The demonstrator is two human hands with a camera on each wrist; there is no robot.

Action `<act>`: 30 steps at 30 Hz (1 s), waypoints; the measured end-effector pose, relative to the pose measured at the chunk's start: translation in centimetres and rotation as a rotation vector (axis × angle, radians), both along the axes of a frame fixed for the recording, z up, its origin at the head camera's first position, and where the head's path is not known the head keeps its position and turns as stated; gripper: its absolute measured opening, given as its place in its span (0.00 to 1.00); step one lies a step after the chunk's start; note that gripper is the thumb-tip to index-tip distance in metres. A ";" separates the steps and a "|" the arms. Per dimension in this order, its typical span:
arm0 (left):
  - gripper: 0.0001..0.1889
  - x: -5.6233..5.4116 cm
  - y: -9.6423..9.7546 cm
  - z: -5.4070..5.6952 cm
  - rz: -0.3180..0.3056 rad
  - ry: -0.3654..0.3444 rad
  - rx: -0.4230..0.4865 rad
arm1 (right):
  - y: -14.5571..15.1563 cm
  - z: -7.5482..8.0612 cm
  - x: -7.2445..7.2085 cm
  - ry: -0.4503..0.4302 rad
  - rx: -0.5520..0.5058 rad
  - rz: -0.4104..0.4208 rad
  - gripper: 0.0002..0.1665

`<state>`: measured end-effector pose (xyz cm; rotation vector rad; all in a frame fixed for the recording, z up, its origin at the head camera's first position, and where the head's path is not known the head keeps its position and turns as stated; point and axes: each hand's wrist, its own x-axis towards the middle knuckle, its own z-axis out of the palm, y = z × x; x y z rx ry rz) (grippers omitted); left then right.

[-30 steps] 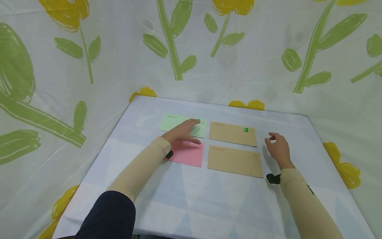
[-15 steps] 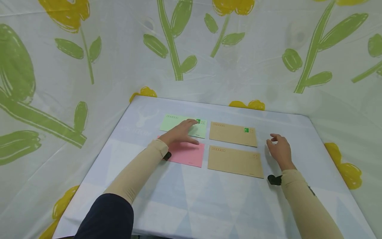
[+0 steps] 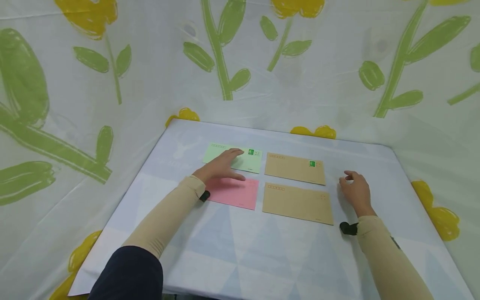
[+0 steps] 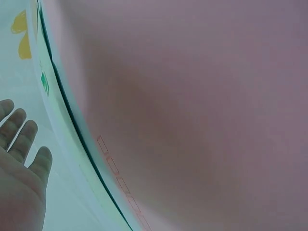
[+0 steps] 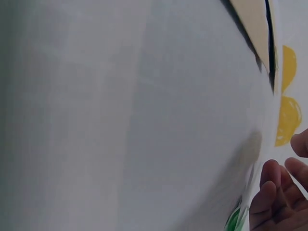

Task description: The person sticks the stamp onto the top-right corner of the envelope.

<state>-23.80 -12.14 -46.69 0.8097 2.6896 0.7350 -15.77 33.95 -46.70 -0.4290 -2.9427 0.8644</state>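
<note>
My left hand [image 3: 220,165] hovers palm down with spread fingers over a light green envelope [image 3: 247,166] and a pink envelope [image 3: 236,193], covering part of both. A green stamp [image 3: 251,152] is on the green envelope's upper right corner. In the left wrist view, the fingers [image 4: 24,142] appear at the left, holding nothing. To the right, two brown envelopes lie one behind the other. The far brown envelope [image 3: 290,168] carries a green stamp [image 3: 312,163]; the near brown envelope [image 3: 294,204] shows printed boxes. Beside them, my right hand [image 3: 356,191] hangs loosely curled, with nothing visible in its fingers.
The envelopes lie flat in two rows on a table [image 3: 202,266] with a pale blue-and-white patterned cloth. A flower-printed curtain [image 3: 318,91] surrounds the far and side edges. A small green patch [image 5: 233,220] shows low in the right wrist view.
My left hand has drawn back slightly to the left, uncovering the stamp on the green envelope. The right hand has barely shifted, and the envelopes have stayed put.
</note>
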 end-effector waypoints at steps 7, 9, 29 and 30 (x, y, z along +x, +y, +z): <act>0.59 0.6 -1.1 0.4 0.032 -0.021 -0.008 | 0.6 -0.3 0.2 -0.007 -0.014 -0.005 0.31; 0.59 0.8 -1.4 0.4 0.035 -0.022 -0.015 | 0.7 -0.3 0.2 -0.010 -0.012 -0.010 0.31; 0.58 2.2 -4.2 0.3 0.069 -0.046 0.026 | 2.0 -0.1 1.2 -0.021 -0.009 -0.005 0.33; 0.58 2.2 -4.3 0.2 0.071 -0.044 0.026 | 2.1 -0.2 1.3 -0.023 -0.009 -0.006 0.33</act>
